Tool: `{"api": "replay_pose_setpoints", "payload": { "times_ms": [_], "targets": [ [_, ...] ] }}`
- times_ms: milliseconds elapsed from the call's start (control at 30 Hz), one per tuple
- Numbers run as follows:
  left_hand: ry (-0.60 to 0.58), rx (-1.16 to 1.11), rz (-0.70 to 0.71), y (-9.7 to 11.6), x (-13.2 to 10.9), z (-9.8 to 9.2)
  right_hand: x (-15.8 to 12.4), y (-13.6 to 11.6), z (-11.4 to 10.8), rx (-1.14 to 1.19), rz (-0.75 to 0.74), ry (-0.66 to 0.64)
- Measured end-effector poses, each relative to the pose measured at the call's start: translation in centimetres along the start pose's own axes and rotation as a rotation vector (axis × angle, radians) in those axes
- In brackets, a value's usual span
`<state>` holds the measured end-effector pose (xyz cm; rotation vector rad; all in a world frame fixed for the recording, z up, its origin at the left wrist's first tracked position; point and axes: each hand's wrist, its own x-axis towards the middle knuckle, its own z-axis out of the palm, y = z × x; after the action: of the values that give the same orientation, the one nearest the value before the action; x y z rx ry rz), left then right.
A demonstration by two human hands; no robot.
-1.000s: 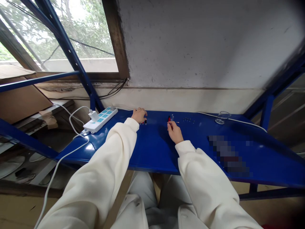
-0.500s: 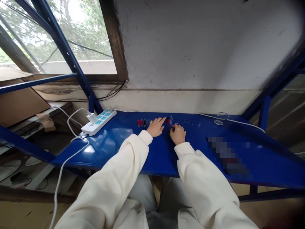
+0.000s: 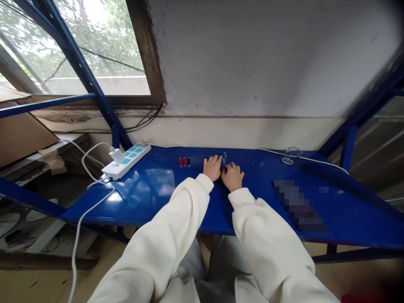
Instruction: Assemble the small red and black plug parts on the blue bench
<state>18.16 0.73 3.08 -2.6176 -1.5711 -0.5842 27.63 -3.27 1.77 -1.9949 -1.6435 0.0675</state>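
My left hand (image 3: 212, 167) rests over the blue table, fingers bent and drawn together. A dark tip of a small tube (image 3: 221, 156) shows at its fingertips; the rest is hidden, so I cannot tell whether they grip it. Close on the right, my right hand (image 3: 232, 176) has its fingers curled in a pinch near the tabletop; anything inside is too small to name. Clear small pieces (image 3: 224, 158) stand just beyond both hands. Left of my left hand stand two small red tubes (image 3: 182, 162) and a black one (image 3: 188, 162) in a row.
A white power strip (image 3: 126, 160) with a plugged-in adapter lies at the table's left end. Several tiny clear pieces (image 3: 244, 159) lie right of my hands. Farther right are a clear round container (image 3: 291, 156) and a blurred-out dark object (image 3: 299, 206). Blue posts flank the table.
My left hand has moved right, from stretched fingers to bent ones, and now covers the red-and-black tube. My right hand stays close by, fingers still curled. The view has shifted slightly.
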Motion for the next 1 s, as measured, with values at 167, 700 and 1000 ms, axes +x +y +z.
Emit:
{"api": "replay_pose_setpoints", "payload": {
  "times_ms": [167, 700, 1000],
  "targets": [
    [0.106, 0.060, 0.017, -0.4, 0.0, -0.5, 0.2, 0.1, 0.6, -0.013, -0.035, -0.019],
    [0.429, -0.695, -0.285, -3.2, -5.3, -1.5, 0.8, -0.1, 1.6, -0.164, -0.060, -0.097],
    [0.437, -0.787, -0.336, -3.4, -5.4, -1.3, 1.3, 0.4, 2.1, -0.163, -0.081, -0.098]
  ]
}}
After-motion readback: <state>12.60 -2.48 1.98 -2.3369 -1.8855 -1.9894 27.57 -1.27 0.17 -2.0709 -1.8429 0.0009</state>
